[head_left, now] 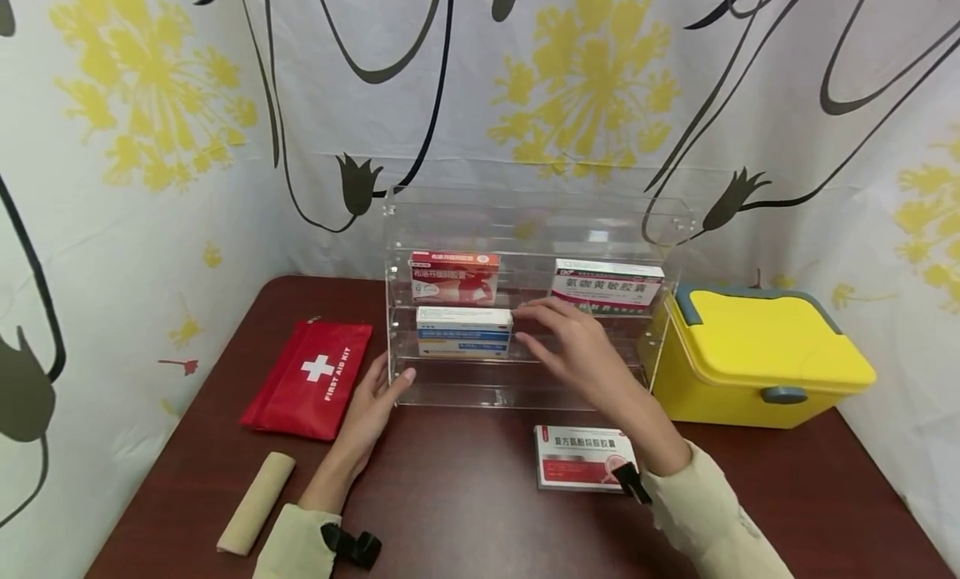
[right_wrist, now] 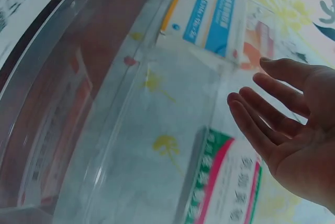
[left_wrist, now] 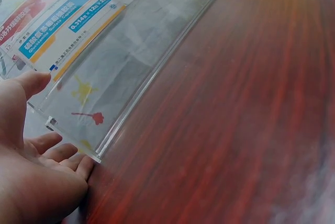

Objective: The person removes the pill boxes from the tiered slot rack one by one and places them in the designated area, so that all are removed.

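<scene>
A clear acrylic tiered rack [head_left: 442, 394] stands on the table. My left hand [head_left: 372, 404] grips its left side panel, thumb at the front and fingers outside, as the left wrist view also shows. On a middle tier sits a white, blue and yellow medicine box [head_left: 463, 333]. Just right of that box is my right hand [head_left: 573, 346], its fingers loosely spread and holding nothing in the right wrist view [right_wrist: 293, 114]. One tier up stand a red and white ibuprofen box [head_left: 454, 279] on the left and a white, green and magenta capsule box [head_left: 607, 285] on the right.
A red first aid pouch [head_left: 307, 379] and a rolled beige bandage [head_left: 257, 502] lie at left. In front of the rack is a red and white medicine box [head_left: 581, 456], partly under the right forearm. A yellow lidded case [head_left: 765, 354] stands against the right side.
</scene>
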Motion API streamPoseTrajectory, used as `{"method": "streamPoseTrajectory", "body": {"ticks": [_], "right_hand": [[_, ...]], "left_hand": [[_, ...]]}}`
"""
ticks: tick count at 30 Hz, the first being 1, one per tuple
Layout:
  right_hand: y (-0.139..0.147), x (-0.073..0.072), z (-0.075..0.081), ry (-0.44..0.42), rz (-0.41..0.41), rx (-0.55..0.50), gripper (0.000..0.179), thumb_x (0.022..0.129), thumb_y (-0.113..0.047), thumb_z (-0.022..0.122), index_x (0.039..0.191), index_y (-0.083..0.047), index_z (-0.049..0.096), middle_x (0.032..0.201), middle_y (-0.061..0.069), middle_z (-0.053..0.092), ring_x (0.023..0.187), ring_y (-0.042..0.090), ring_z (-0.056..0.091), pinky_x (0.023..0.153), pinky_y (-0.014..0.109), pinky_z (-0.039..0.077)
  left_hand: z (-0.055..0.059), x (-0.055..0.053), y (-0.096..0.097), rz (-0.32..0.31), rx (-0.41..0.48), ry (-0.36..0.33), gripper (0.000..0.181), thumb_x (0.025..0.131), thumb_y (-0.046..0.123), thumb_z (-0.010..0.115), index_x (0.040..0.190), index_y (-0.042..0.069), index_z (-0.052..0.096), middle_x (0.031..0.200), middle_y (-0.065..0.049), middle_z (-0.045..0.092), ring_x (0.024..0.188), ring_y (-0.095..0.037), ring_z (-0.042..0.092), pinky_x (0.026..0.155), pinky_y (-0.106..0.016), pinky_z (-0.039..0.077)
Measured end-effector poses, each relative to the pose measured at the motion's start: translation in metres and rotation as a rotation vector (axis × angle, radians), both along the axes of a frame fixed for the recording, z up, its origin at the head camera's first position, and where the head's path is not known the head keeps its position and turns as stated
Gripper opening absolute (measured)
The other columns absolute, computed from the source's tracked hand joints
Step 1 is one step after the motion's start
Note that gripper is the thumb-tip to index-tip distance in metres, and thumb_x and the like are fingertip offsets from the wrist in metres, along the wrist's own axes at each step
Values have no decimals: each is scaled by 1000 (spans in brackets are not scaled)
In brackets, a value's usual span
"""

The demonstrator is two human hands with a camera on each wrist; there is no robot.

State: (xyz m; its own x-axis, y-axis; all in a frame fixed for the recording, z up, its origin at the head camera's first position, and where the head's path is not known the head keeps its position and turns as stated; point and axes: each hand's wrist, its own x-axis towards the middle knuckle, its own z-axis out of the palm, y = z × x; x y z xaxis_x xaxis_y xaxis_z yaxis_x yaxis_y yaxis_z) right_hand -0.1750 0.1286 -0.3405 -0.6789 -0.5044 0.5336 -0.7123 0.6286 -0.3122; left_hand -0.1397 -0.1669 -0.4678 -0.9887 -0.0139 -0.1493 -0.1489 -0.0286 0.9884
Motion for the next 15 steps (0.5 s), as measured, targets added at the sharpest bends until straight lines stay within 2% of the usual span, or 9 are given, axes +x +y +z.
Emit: {"method": "streamPoseTrajectory", "body": {"ticks": [6,10,15], "right_hand": [[-13,-10,-7,7,16,23,32,88,-16,75,119,-10,70,109,5,63,85,18,63,69,39,52],[-17,-13,-10,9,30,-9,27,87,-13,76,113,-8,73,108,6,61,86,17,64,70,36,53],[-22,-16,-13,2,59,-69,20,85,-9,78,104,-5,73,108,5,62,88,15,67,75,30,55]], "left_hand": [[24,10,6,-18,-12,3,76,94,37,65,154,12,25,151,-9,36,140,-26,33,110,-43,32],[27,11,6,-11,-12,5,77,93,38,66,153,12,26,151,-9,36,140,-24,33,110,-41,32],[23,10,4,-4,-1,15,76,94,37,66,153,11,27,152,-8,36,140,-23,32,111,-40,31]]}}
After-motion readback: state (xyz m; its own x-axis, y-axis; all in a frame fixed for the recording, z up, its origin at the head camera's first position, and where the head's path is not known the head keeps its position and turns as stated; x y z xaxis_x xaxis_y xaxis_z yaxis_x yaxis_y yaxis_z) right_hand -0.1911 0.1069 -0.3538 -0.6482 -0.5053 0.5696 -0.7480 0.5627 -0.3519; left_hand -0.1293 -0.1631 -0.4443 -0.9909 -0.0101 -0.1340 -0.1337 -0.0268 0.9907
